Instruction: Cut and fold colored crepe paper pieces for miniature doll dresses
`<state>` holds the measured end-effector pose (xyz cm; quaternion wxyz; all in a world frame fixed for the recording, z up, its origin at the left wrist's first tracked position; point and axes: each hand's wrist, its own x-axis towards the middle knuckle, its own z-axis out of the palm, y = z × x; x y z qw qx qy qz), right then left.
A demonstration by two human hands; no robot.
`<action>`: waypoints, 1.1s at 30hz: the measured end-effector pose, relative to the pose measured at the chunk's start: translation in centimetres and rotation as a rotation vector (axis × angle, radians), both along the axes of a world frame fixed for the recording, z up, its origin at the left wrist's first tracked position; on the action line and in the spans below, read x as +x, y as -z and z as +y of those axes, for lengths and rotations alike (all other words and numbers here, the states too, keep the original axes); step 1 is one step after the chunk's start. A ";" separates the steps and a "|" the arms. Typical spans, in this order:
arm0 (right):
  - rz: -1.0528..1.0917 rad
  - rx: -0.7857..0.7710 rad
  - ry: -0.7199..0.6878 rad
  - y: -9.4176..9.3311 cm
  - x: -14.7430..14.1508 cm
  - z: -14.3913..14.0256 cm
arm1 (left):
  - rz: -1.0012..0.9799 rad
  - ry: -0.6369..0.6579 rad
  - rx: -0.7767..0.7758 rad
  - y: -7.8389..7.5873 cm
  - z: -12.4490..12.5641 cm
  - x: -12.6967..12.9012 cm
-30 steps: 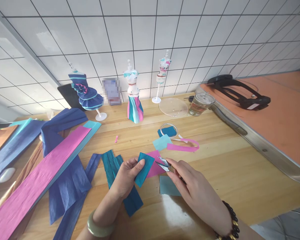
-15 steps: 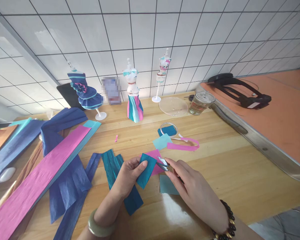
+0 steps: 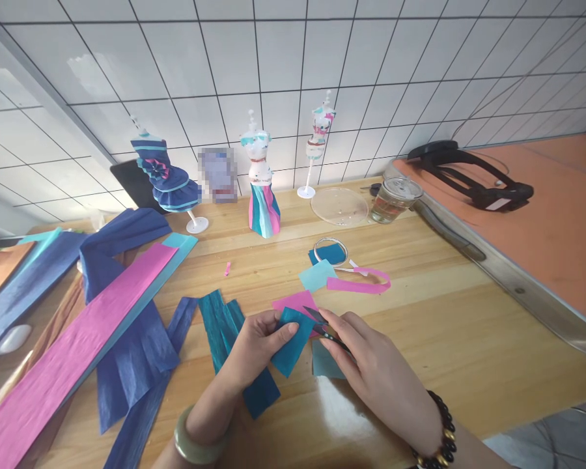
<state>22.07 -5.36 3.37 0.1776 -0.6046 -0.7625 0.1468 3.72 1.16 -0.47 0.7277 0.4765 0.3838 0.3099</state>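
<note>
a small teal paper piece [image 3: 292, 339] was held just above the wooden table [image 3: 469, 352], near its front edge, pinched between the thumb and curled fingers of the left hand [image 3: 254, 348]. the right hand [image 3: 371, 365] was closed around a pair of small scissors [image 3: 322, 324], whose parted blades met the upper right edge of the teal piece. a pale bangle [image 3: 193, 443] was worn on the left wrist and a dark bead bracelet [image 3: 437, 436] on the right.

under the hands, a pink square [image 3: 297, 303] and a light blue square [image 3: 325, 361] were seen flat on the table, with pleated teal crepe strips [image 3: 224, 332] just to the left. further left, dark blue crepe sheets [image 3: 127, 352] were spread under a long pink strip [image 3: 78, 352].

beyond the hands, a wire ring [image 3: 330, 251] lay around a teal scrap, beside a light blue scrap [image 3: 316, 275] and a curled pink strip [image 3: 359, 283].

further back, a clear round lid [image 3: 339, 206] lay flat, and just to its right a lidded glass jar [image 3: 395, 200] was seen with a pale yellowish liquid in its lower part. three small mannequins stood near the tiled wall: one in a dark blue dress [image 3: 163, 182], one in a pink and teal skirt [image 3: 261, 189], and a slimmer one [image 3: 317, 146] behind. on the orange surface [image 3: 557, 221] to the right, a black headset [image 3: 469, 176] was laid.
</note>
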 end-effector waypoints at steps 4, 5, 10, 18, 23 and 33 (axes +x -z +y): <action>-0.015 0.027 -0.025 0.3 0.0 -0.1 | -0.001 0.006 -0.035 -0.3 -0.2 -0.1; -0.018 0.034 -0.033 0.3 -0.1 -0.1 | 0.000 0.008 -0.047 -0.4 -0.2 -0.1; -0.029 0.046 -0.058 0.5 -0.1 -0.1 | -0.024 0.018 -0.082 -0.8 -0.2 -0.1; -0.009 0.083 -0.068 0.6 -0.2 0.0 | -0.039 0.012 -0.101 -0.9 -0.1 -0.1; 0.002 0.050 -0.078 0.6 -0.1 -0.1 | -0.032 0.013 -0.103 -0.8 -0.2 -0.2; 0.001 0.022 -0.079 0.3 -0.3 -0.2 | -0.029 0.053 -0.081 -1.0 -0.2 -0.1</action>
